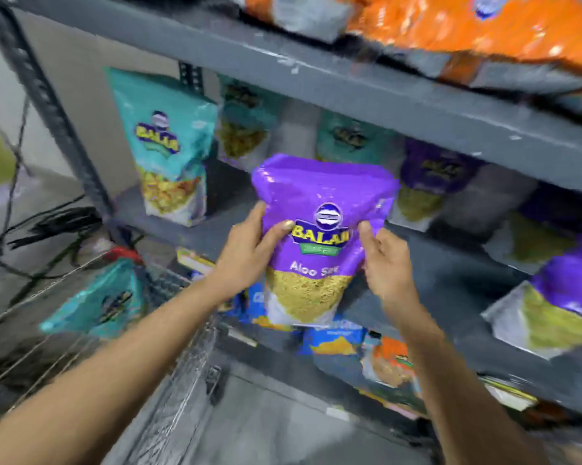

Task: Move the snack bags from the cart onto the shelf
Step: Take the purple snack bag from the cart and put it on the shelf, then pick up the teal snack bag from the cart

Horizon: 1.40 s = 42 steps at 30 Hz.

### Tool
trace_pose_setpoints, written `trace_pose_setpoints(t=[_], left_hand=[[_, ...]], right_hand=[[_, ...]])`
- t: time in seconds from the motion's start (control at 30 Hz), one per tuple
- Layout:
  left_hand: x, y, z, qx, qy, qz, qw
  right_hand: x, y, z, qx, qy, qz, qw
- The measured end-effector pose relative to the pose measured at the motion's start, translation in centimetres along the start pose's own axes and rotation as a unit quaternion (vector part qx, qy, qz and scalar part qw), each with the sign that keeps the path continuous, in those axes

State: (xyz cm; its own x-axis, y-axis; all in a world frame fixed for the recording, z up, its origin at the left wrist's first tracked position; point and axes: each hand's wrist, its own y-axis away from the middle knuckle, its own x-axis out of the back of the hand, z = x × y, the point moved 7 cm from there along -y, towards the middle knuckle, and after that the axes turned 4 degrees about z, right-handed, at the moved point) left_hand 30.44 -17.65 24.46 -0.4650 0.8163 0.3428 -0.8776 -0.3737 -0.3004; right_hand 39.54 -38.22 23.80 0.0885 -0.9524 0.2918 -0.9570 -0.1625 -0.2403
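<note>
A purple snack bag [319,229] with yellow contents is held upright in front of the middle shelf [215,226]. My left hand [249,253] grips its left edge, thumb across the front. My right hand [386,260] grips its right edge. A teal snack bag [98,300] lies in the wire cart [182,380] at the lower left. On the middle shelf stand a teal bag [168,146] at the left and more teal and purple bags [437,176] behind, blurred.
The grey metal shelf unit fills the right side, with orange bags [467,25] on the top shelf and blue and orange packs [336,344] on the lower one. Purple bags [564,303] lean at the right. Black cables [48,226] lie on the floor at the left.
</note>
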Motion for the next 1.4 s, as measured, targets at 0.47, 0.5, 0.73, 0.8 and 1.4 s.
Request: trace_pose_setpoints(t=[0.47,0.5,0.73,0.8,1.4], left_hand=[[-23.8,-7.9,6.2,-0.002,0.058,-0.126,0.990],[-24.2,-7.9,5.7,0.006,0.066,-0.121,0.990],[-22.0,-6.7,3.2,0.015,0.133,-0.118,0.984],[-18.4,-5.4,0.9,0.019,0.118,-0.081,0.990],[21.3,24.2,-35.5,0.567,-0.031,0.135,0.812]], right_hand=[[20.5,-7.1,7.5,-0.063,0.049,0.202,0.976],[20.4,-7.1,8.1,-0.065,0.045,0.195,0.978],[18.4,-2.6,6.4,0.040,0.082,0.360,0.928],[15.5,-0.6,4.2,0.116,0.101,0.378,0.913],[-42.9,12.1,10.4,-0.131,0.165,-0.429,0.878]])
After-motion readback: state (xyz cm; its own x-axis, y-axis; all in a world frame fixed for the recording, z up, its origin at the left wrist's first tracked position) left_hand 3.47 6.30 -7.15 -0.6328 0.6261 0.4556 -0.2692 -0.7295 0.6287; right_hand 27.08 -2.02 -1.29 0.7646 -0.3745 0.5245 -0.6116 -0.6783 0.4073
